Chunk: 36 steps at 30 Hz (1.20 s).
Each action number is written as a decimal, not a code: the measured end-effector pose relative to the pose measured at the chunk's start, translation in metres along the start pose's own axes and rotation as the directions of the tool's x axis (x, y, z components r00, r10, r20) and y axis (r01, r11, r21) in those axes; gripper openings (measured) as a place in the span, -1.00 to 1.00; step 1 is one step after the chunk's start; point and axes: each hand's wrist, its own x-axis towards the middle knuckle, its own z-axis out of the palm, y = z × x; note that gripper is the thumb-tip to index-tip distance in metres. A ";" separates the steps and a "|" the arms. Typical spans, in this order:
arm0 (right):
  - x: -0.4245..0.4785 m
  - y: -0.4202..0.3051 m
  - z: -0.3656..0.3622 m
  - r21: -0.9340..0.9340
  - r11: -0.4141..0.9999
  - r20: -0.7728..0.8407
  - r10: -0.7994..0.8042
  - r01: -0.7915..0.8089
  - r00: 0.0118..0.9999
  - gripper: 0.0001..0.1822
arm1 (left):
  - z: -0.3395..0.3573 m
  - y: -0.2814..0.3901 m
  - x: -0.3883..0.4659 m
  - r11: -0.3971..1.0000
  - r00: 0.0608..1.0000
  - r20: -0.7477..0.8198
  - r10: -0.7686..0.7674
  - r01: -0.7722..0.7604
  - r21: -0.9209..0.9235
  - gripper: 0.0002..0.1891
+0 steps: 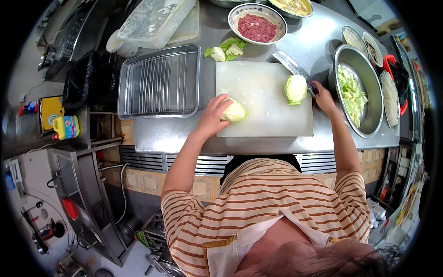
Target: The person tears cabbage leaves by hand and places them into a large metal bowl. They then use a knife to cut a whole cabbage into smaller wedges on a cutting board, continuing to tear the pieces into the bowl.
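Observation:
My left hand (214, 117) grips a pale green piece of cabbage (234, 111) on the left part of a white cutting board (256, 93). At the board's right side my right hand (324, 97) is closed around the handle of a cleaver (290, 63). The blade lies tilted toward the far left, over the board's far right corner. Another cabbage piece (296, 89) sits on the board beside the cleaver and hides part of it. Small cabbage scraps are scattered mid-board.
Right of the board stands a steel basin (376, 119) with cut cabbage (351, 95) inside. A wire-racked metal tray (159, 112) lies to the left. Beyond the board are trimmed leaves (226, 49) and a bowl (238, 34) of sliced raw meat (257, 28). The steel table's (173, 138) near edge borders my body.

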 end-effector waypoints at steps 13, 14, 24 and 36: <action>-0.017 -0.012 -0.006 0.092 0.981 0.015 -0.171 0.169 0.985 -0.23 | 0.036 0.006 0.026 0.991 0.904 -0.408 -0.129 0.104 -0.084 -0.37; -0.015 -0.003 -0.001 0.094 0.964 -0.085 -0.240 0.247 0.967 -0.25 | 0.043 0.011 0.032 0.991 0.891 -0.435 -0.126 0.092 -0.097 -0.37; -0.131 -0.106 -0.043 0.581 0.789 0.045 0.216 -0.202 0.975 -0.48 | 0.112 0.068 0.052 0.989 0.863 -0.487 -0.134 0.082 -0.126 -0.33; -0.162 -0.137 0.011 0.332 0.940 0.164 -0.144 0.083 0.976 -0.64 | 0.106 0.065 0.039 0.996 0.782 -0.618 0.083 -0.057 0.063 -0.68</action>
